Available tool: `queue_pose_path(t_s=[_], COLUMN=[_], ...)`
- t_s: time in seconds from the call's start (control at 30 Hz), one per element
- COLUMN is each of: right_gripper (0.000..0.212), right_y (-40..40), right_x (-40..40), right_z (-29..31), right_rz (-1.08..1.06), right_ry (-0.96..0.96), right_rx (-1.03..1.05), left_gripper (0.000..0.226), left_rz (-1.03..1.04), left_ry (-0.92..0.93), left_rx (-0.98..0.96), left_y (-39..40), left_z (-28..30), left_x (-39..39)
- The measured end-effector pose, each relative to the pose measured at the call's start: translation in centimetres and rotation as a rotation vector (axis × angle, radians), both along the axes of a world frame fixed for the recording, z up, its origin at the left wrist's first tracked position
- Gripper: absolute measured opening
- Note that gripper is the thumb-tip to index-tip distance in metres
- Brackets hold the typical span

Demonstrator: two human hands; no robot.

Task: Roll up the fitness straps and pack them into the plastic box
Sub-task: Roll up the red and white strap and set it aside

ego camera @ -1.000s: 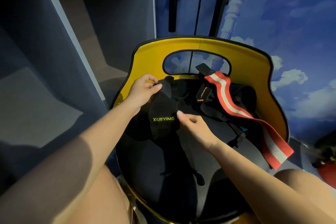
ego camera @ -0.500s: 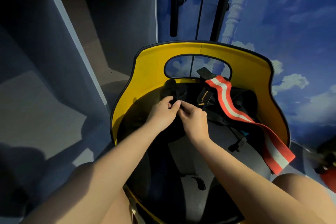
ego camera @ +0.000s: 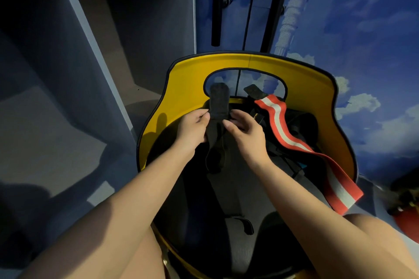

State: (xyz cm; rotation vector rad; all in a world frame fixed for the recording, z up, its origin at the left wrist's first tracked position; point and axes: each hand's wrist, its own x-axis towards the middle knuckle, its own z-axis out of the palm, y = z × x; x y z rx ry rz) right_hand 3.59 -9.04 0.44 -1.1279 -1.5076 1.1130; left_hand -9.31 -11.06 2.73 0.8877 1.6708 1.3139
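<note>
A black fitness strap [ego camera: 218,106] stands upright between my hands over the seat of a yellow chair [ego camera: 188,79]. My left hand [ego camera: 193,128] pinches its left edge, and my right hand [ego camera: 246,130] pinches its right edge. The strap's lower part hangs down toward the dark seat. A red strap with a white stripe [ego camera: 294,142] lies across the right side of the seat and droops over the chair's edge. More black straps [ego camera: 297,124] lie tangled beneath it. No plastic box is in view.
Grey open shelving [ego camera: 90,52] stands to the left of the chair. A blue sky-painted wall [ego camera: 362,52] rises behind and to the right. A red object [ego camera: 408,222] sits on the floor at the far right edge. My knees flank the chair's front.
Both hands came together on the black strap and lifted its end upright. The wide part printed with yellow letters is no longer visible.
</note>
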Motion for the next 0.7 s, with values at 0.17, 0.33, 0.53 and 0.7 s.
queue_pose_path(t_s=[0.17, 0.33, 0.53, 0.7], right_gripper=[0.035, 0.008, 0.004, 0.004], right_y=[0.8, 0.0, -0.3, -1.2], right_x=[0.7, 0.9, 0.8, 1.1], right_z=[0.6, 2.9, 5.2, 6.3], right_rz=[0.171, 0.233, 0.114, 0.054], right_ry=[0.022, 0.128, 0.027, -0.06], right_rx=[-0.112, -0.036, 0.123, 0.173], left_gripper=[0.03, 0.034, 0.038, 0.027], left_rz=[0.001, -0.031, -0.051, -0.195], left_ry=[-0.046, -0.178, -0.377, -0.386], left_rx=[0.069, 0.104, 0.129, 0.118], left_y=[0.0, 0.1, -0.7, -2.4], left_z=[1.8, 2.8, 3.9, 3.9], left_x=[-1.0, -1.5, -1.0, -1.0])
